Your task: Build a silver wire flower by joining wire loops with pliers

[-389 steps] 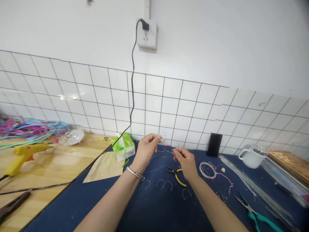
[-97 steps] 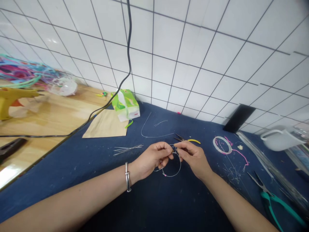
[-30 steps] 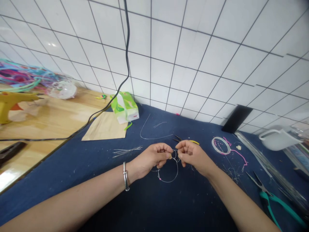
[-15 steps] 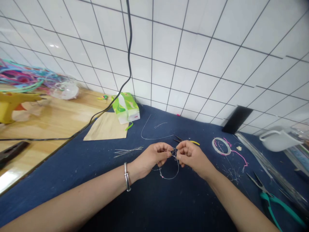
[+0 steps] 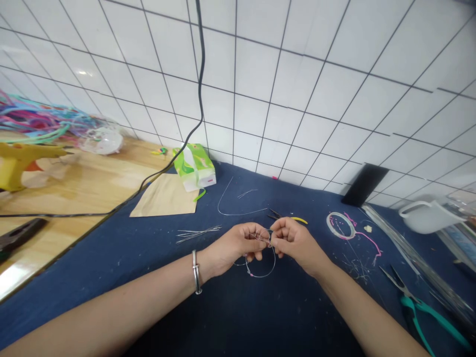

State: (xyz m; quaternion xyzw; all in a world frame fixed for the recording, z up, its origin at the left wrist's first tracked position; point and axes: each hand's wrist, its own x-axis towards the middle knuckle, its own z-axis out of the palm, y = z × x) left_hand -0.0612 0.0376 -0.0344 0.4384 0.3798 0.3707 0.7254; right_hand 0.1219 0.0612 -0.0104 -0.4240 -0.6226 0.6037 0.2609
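Between my two hands is a thin silvery wire (image 5: 265,276), bent into loops with a small pink bead low on the left of its hanging loop. My left hand (image 5: 243,243) pinches the wire between thumb and forefinger. Close beside it, my right hand (image 5: 292,243) grips the same wire with closed fingertips. The finest bends are partly hidden by my fingers. Just behind my right hand lie small pliers with a yellow handle (image 5: 299,220), partly covered by it.
Loose wire pieces (image 5: 199,233) lie left of my hands, a long bent wire (image 5: 238,214) beyond. To the right are a white ring-shaped dish (image 5: 341,225) with pink beads, teal-handled pliers (image 5: 412,300) and a white cup (image 5: 433,217). A tissue pack (image 5: 195,168) and yellow glue gun (image 5: 22,161) stand left.
My left fingers have shifted slightly and closed further over the wire loops, nearer my right fingertips. The hanging loop stays almost in place.
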